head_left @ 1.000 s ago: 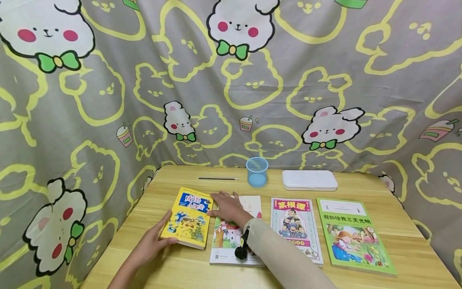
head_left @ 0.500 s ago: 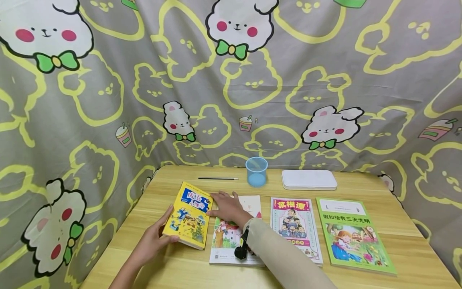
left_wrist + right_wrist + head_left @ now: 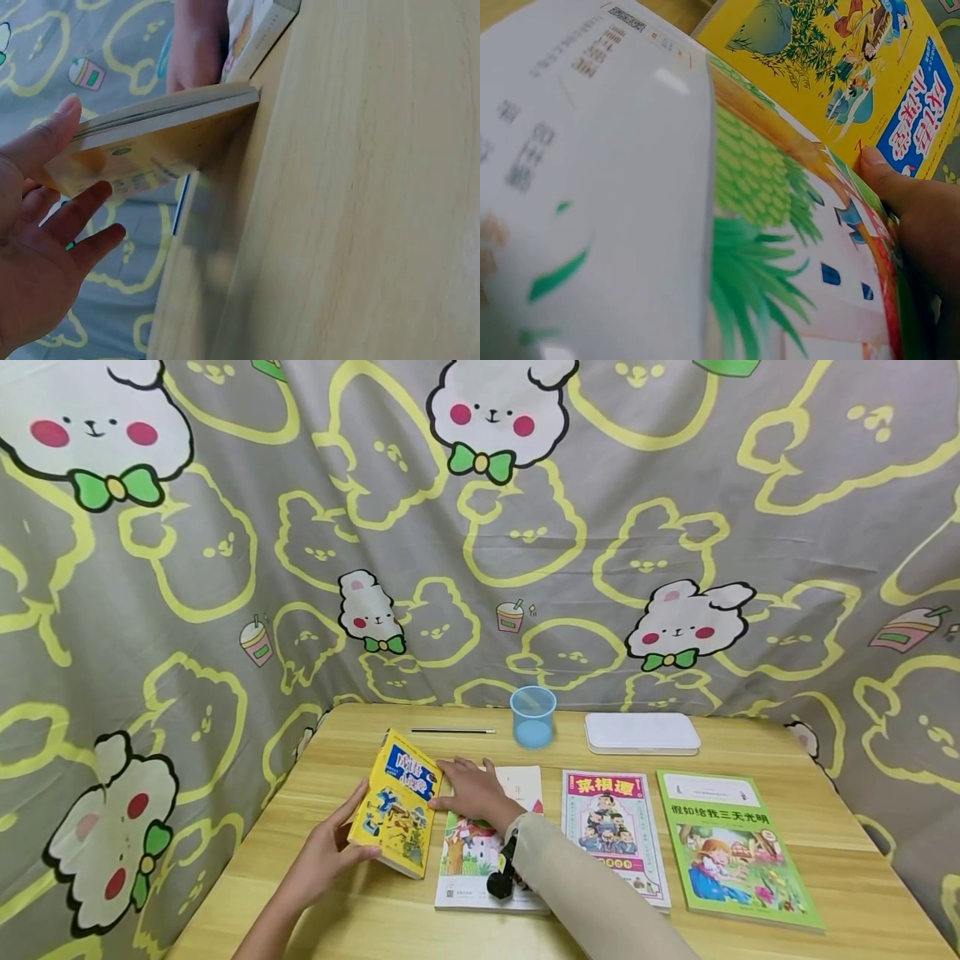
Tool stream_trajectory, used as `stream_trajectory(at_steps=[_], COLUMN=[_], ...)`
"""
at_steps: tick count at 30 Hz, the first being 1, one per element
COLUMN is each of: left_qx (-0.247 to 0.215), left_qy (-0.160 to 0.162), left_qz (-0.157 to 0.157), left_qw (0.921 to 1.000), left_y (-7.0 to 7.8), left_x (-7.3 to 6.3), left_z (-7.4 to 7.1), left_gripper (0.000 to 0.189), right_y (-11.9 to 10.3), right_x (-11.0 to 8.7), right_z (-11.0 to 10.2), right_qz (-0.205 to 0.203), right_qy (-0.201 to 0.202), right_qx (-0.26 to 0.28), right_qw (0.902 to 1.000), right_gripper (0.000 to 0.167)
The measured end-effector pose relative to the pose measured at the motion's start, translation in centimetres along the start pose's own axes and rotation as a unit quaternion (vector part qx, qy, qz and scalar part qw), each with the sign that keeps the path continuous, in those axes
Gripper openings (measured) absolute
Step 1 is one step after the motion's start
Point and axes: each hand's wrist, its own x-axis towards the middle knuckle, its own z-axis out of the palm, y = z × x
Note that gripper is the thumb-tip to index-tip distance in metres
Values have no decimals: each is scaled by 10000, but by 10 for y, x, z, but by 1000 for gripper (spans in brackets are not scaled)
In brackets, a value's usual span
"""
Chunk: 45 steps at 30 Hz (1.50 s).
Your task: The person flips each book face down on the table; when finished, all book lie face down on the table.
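A thick yellow book (image 3: 401,810) with a blue title patch stands tilted at the left of the table, its left side raised and its right edge low. My left hand (image 3: 327,852) holds that raised side, thumb on the cover, fingers behind; the left wrist view shows the book's underside (image 3: 150,154) above the fingertips. At the lower right edge, my right hand (image 3: 480,793) touches the yellow book, its thumb (image 3: 885,176) at the cover's margin. That hand lies across a white-and-green picture book (image 3: 465,852), covering part of it.
To the right lie a pink-bordered book (image 3: 615,835) and a green book (image 3: 738,852), both flat. Along the back of the wooden table (image 3: 360,935) are a thin dark rod (image 3: 452,730), a blue cup (image 3: 533,718) and a white case (image 3: 642,732). A patterned curtain (image 3: 450,552) hangs behind.
My left hand has raised the left side of the yellow book and moved slightly right, so the book tilts more steeply. The right hand has stayed at its right edge.
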Motion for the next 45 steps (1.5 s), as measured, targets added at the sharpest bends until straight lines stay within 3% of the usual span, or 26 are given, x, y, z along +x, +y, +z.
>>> stream_trajectory(at_steps=[10, 19, 22, 28, 35, 45], left_qx=[-227, -228, -195, -142, -188, -428], left_qy=[-71, -180, -211, -224, -293, -415], left_qz=[120, 266, 345, 531, 598, 715], left_qw=[9996, 9992, 9990, 9982, 9976, 9957], left_y=[1, 6, 7, 9, 13, 15], left_x=[2, 2, 2, 3, 4, 7], left_z=[6, 9, 10, 11, 16, 23], left_gripper=[100, 99, 98, 97, 97, 96], right_y=[1, -9, -14, -24, -33, -39], right_x=[0, 8, 11, 13, 15, 17], right_z=[-8, -26, -34, -51, -67, -79], right_qz=[-83, -113, -224, -427, -599, -479], right_qy=[-159, -250, -314, -437, -261, -81], right_qx=[489, 1302, 1902, 3005, 3044, 3012], right_qw=[9986, 9911, 9810, 9518, 9503, 9523], right_gripper=[95, 93, 92, 89, 86, 87])
